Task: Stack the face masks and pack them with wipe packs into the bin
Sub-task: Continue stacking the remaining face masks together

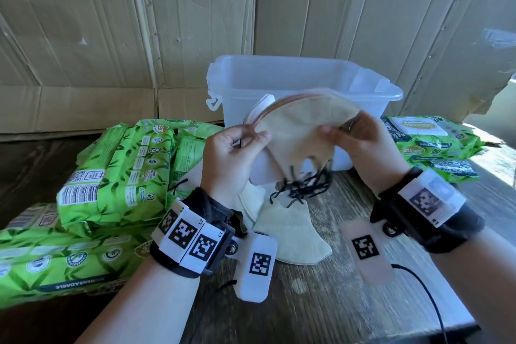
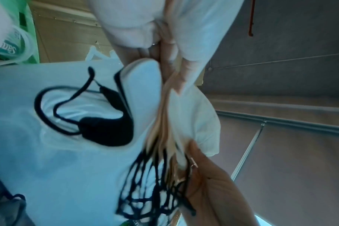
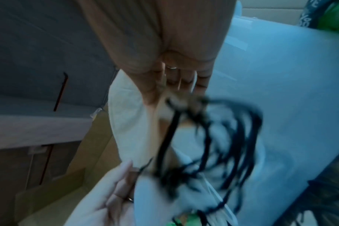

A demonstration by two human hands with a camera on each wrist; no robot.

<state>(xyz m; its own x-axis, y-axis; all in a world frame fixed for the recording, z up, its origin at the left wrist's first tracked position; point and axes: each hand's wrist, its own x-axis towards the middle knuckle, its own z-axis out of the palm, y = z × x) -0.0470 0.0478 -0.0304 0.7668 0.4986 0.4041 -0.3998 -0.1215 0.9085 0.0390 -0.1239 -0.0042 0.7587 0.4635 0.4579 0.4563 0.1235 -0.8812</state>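
Both hands held one stack of masks [image 1: 300,131] edge-up above the table: the left hand [image 1: 231,153] pinched its left end, the right hand [image 1: 363,148] pinched its right end, fingers curled round the fabric. Black ear loops [image 1: 301,187] dangled below the stack — a tangle. More masks [image 1: 290,234] lay flat on the table [image 1: 321,301] beneath. Just behind the hands stood the clear bin [image 1: 304,84]. Green wipe packs [image 1: 117,170] were piled toward the table's left edge, more packs [image 1: 435,142] toward its right edge.
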